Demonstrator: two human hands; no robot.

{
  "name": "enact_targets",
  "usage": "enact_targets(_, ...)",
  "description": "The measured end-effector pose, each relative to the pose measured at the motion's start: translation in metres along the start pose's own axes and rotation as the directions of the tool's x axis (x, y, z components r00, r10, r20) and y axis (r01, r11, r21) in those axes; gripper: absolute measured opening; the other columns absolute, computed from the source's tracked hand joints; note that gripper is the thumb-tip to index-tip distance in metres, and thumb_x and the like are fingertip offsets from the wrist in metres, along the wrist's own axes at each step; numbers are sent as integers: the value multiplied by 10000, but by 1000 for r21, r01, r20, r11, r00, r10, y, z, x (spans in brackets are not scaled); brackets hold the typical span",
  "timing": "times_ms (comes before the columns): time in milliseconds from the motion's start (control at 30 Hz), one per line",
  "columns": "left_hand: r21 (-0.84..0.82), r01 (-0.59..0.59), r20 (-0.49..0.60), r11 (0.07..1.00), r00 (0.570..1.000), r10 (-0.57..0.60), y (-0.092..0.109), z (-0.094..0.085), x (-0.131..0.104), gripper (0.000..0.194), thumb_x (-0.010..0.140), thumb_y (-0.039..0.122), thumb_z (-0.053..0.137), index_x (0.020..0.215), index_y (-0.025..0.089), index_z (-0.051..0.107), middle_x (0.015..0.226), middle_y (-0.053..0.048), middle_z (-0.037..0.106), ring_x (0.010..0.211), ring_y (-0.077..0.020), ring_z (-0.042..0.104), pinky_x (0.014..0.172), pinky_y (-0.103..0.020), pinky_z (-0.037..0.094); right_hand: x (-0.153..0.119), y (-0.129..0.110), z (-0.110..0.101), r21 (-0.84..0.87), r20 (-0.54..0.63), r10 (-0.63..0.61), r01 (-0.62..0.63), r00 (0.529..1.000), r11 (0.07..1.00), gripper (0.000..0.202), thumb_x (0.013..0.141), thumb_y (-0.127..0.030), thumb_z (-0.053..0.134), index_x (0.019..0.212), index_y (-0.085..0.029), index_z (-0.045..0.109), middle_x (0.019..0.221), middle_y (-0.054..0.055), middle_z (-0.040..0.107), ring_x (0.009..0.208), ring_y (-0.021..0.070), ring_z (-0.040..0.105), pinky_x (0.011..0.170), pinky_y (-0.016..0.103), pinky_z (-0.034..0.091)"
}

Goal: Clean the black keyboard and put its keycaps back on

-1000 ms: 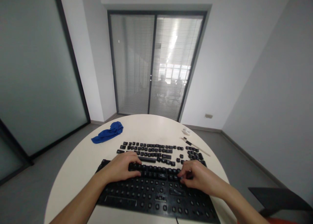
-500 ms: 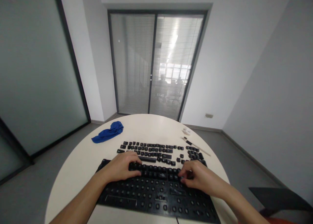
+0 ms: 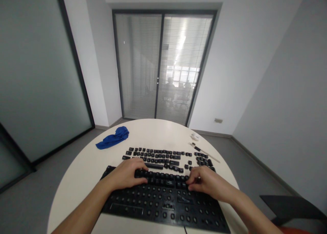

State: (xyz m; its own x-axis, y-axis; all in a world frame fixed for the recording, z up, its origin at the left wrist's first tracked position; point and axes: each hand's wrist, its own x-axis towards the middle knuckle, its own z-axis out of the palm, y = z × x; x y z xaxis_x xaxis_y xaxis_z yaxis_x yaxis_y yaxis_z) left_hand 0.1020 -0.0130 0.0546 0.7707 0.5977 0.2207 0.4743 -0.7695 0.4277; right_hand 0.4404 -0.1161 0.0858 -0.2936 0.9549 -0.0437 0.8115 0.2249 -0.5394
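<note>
A black keyboard (image 3: 158, 203) lies at the table's near side, its upper rows fitted with keycaps and its lower area showing bare key posts. My left hand (image 3: 127, 174) rests on its upper left part, thumb and fingers apart, nothing seen between them. Over the upper right part, my right hand (image 3: 204, 181) has thumb and index finger drawn together at the keys; whatever they pinch is too small to make out. Loose black keycaps (image 3: 174, 163) lie in rows just beyond the keyboard, with a long bar-shaped keycap (image 3: 154, 166) among them.
On the round white table (image 3: 74, 179) a blue cloth (image 3: 113, 138) lies at the back left. A thin brush-like tool (image 3: 204, 152) and small whitish pieces (image 3: 194, 137) are at the back right. A dark chair (image 3: 291, 206) stands at the right.
My right thumb and index finger have drawn slightly closer together at the keys. My left hand has stayed in place.
</note>
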Motion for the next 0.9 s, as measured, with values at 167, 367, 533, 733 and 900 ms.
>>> enact_targets(167, 1, 7, 0, 1000, 1000, -7, 1, -1, 0, 252, 822, 410, 723, 1015, 251, 702, 1004, -29, 660, 954, -231, 611, 847, -353, 474, 4, 0, -1, -7, 38, 14, -14, 999, 1000, 86, 760, -277, 733, 789, -235, 802, 781, 7, 746, 724, 181, 658, 659, 250, 446)
enact_targets(367, 3, 26, 13, 1000, 1000, -26, 3, -3, 0, 245, 813, 385, 741, 1012, 247, 703, 1006, -22, 665, 957, -227, 616, 856, -350, 467, 7, 1, -1, 28, 35, 51, -52, 998, 998, 76, 722, -255, 760, 777, -226, 804, 812, 8, 767, 753, 188, 682, 674, 248, 454)
enact_targets(533, 8, 9, -2, 1000, 1000, -9, 2, -2, 0, 251, 817, 399, 732, 1017, 250, 703, 1004, -25, 668, 958, -233, 617, 845, -353, 473, 9, 3, -2, 44, 37, 58, -59, 998, 997, 91, 707, -260, 764, 780, -223, 805, 813, 11, 773, 773, 200, 691, 682, 252, 469)
enact_targets(733, 15, 8, 0, 1000, 1000, -8, 1, -2, 0, 251, 818, 403, 733, 1019, 255, 706, 1003, -24, 666, 945, -229, 620, 846, -351, 475, 11, 2, -3, 63, 63, 81, -85, 995, 994, 96, 683, -245, 775, 771, -224, 810, 789, 3, 773, 744, 195, 690, 649, 247, 457)
enact_targets(900, 15, 17, 2, 1000, 1000, -17, 3, -3, 0, 244, 812, 382, 741, 1016, 253, 706, 1005, -18, 666, 955, -229, 618, 851, -350, 471, 11, 2, -3, 64, 64, 76, -81, 995, 995, 102, 683, -250, 779, 773, -219, 815, 782, 5, 773, 732, 193, 687, 641, 243, 450)
